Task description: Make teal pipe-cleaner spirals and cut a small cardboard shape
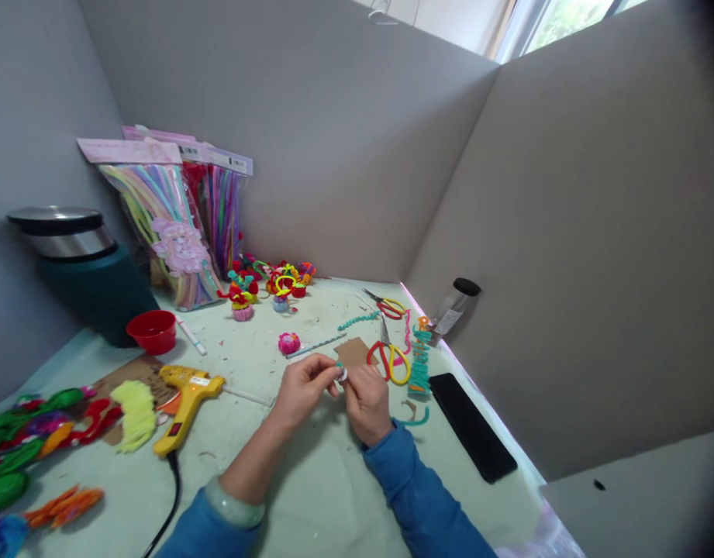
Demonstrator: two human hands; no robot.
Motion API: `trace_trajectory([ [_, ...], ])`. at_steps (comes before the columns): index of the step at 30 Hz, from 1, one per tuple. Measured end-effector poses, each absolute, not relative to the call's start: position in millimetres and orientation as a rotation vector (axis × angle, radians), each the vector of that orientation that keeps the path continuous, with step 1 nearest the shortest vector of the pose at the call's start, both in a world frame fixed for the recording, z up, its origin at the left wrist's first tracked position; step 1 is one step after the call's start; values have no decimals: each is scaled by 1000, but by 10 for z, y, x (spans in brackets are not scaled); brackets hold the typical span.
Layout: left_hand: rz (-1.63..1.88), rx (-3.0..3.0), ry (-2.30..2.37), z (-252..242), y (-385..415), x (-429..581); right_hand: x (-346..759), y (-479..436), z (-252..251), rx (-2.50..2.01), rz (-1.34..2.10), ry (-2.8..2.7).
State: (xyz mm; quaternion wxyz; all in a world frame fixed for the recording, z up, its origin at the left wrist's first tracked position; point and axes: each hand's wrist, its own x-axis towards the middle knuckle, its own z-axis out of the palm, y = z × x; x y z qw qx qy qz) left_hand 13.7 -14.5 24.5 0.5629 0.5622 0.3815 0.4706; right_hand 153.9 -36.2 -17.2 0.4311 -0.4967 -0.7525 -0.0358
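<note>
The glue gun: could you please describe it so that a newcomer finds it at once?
Start at the big teal bottle on the left, with a red cup in front. Nearer the viewer, the glue gun lies beside a fuzzy yellow piece. Unlike that neighbour, it is smooth, gun-shaped and has a black cord.

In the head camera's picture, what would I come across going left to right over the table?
Dark teal flask → yellow glue gun → left hand → small white piece → right hand → teal zigzag piece → flat black slab.
</note>
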Motion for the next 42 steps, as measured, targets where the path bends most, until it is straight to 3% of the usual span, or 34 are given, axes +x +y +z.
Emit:
trace_trajectory([
  [17, 1130, 1488, 1090, 101, -63, 114, 1548, -358, -222, -1311, -194, -2001],
  [28, 1223, 1148, 1289, 35, 28, 56, 1512, -442, -105, -1177, -179, -1876],
  [34, 1353, 1015, 1356, 7, 103, -44, 1406, -493, -179, -1123, 145, -2030],
  [42, 1300, 971, 1314, 101, 43, -2, 1517, -339, -242, -1338, 541, -1315],
])
